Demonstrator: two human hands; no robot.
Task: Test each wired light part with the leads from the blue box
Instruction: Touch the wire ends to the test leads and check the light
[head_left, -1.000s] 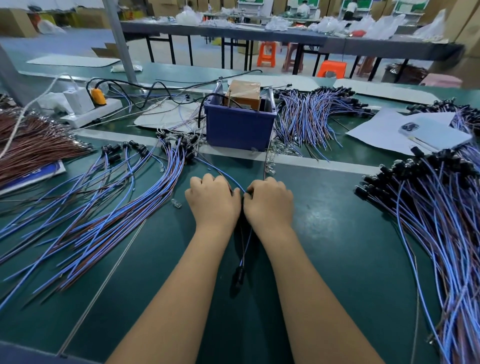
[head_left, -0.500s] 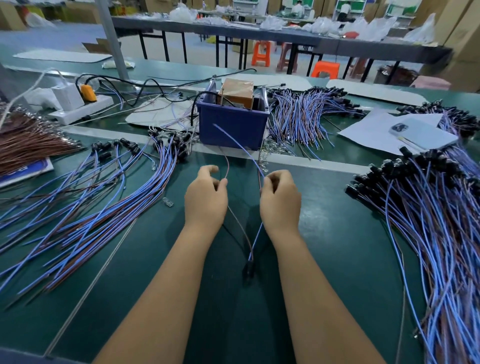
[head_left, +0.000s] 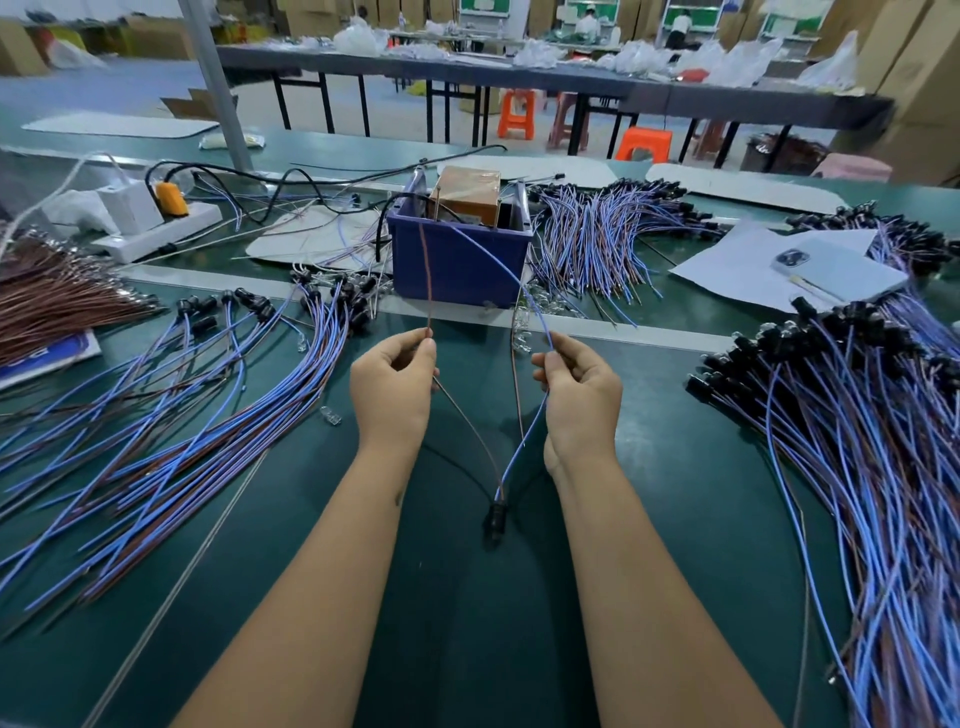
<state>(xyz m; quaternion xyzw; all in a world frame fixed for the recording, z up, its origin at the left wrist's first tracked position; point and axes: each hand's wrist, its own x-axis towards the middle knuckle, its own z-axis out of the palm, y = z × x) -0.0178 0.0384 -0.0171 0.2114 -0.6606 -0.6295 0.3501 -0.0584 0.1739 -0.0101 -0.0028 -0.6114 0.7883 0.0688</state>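
The blue box (head_left: 457, 265) stands mid-table with a brown block inside. A brown lead (head_left: 427, 280) and a blue lead (head_left: 506, 273) run from it toward me. My left hand (head_left: 392, 387) pinches the brown lead together with the part's brown wire. My right hand (head_left: 582, 389) pinches the blue lead with the part's blue wire. Both wires hang in a V down to the black light part (head_left: 496, 517) between my forearms, just above the green table.
Piles of blue and brown wired parts lie at left (head_left: 171, 415), at right (head_left: 857, 431) and behind the box (head_left: 602, 244). A white power strip (head_left: 156, 234) with plugs sits back left. A phone on paper (head_left: 839, 273) lies back right.
My hands rose from the table, moved apart and toward the box, each lifting a wire of the part. The wires now meet the leads from the box.
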